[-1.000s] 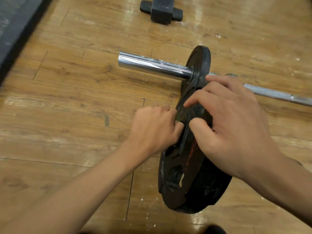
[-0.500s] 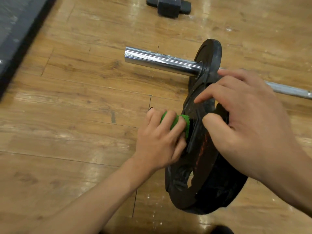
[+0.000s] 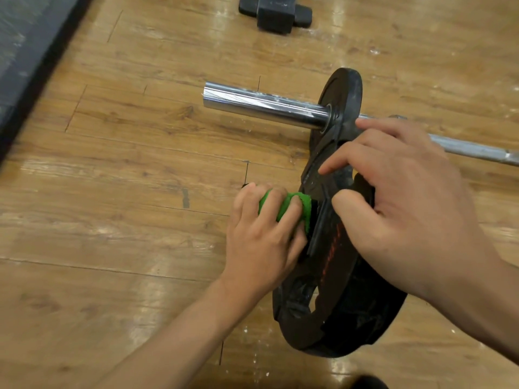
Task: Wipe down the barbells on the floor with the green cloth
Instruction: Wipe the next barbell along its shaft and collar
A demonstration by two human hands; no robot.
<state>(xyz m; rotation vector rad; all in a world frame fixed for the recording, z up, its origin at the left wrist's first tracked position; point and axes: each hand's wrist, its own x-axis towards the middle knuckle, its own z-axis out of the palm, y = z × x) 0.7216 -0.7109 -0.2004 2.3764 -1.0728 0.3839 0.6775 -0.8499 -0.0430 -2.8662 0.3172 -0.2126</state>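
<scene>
A chrome barbell sleeve (image 3: 264, 108) lies on the wooden floor with a small black plate (image 3: 344, 99) on it; the thinner bar (image 3: 474, 148) runs off to the right. A larger black weight plate (image 3: 334, 279) with red lettering stands tilted on its edge in front of the barbell. My left hand (image 3: 262, 240) grips the bunched green cloth (image 3: 297, 207) and presses it against the plate's left face. My right hand (image 3: 404, 200) grips the plate's upper rim, thumb on the near face and fingers over the top.
A black equipment foot (image 3: 276, 14) sits on the floor at the top. A dark mat (image 3: 25, 49) borders the wood floor along the upper left. A dark object (image 3: 368, 383) shows at the bottom edge.
The green cloth, nearly hidden a second ago, now shows under my left fingers, and that hand has slid back along the plate's face. My right hand keeps its grip on the rim.
</scene>
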